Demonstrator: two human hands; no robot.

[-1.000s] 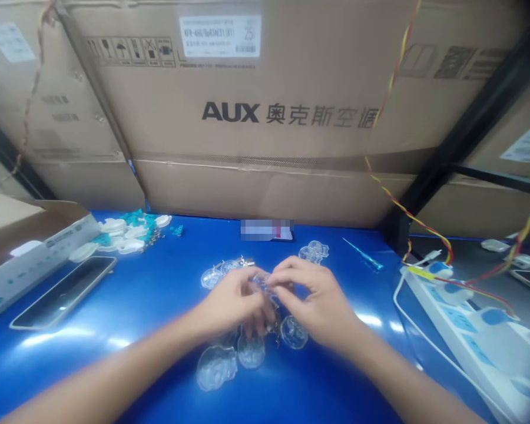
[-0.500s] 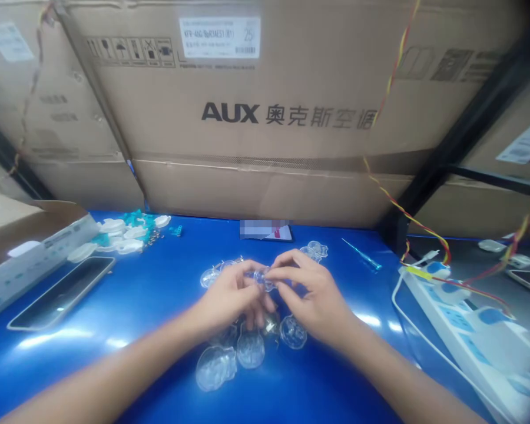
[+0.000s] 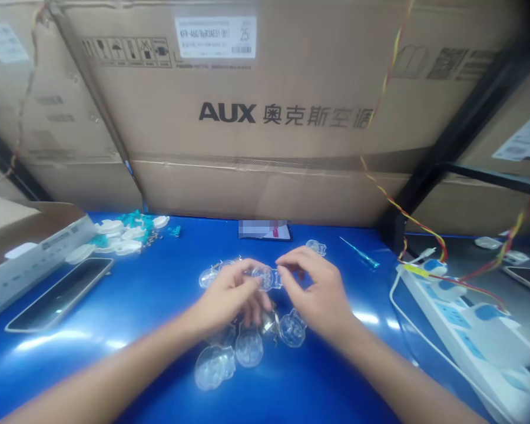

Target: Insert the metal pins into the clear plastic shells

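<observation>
Between the fingers and thumb of my left hand [image 3: 241, 291] is a small clear plastic piece [image 3: 264, 278] with a round body and a narrower end. My right hand [image 3: 315, 280] has its thumb and forefinger at that narrower end, seemingly pinching it. Below lie more transparent pieces: a large one [image 3: 214, 368], a rounded one [image 3: 249, 347] and another [image 3: 292, 330] under my right hand. Small brassy metal parts [image 3: 269, 324] sit among them, partly hidden by my left fingers. Behind my left hand is another clear piece [image 3: 208, 278].
At left are a phone [image 3: 62, 294], an open carton [image 3: 39, 253] and a pile of white covers [image 3: 128, 235] with teal parts. A screwdriver [image 3: 362, 254] lies at right, near a power strip [image 3: 459, 330] with cables. Large cardboard boxes [image 3: 265, 188] stand behind the blue table [image 3: 159, 377].
My right fingers have shifted back from covering the clear piece to its right end, so more of it shows. My left hand keeps hold of it. The view has moved slightly.
</observation>
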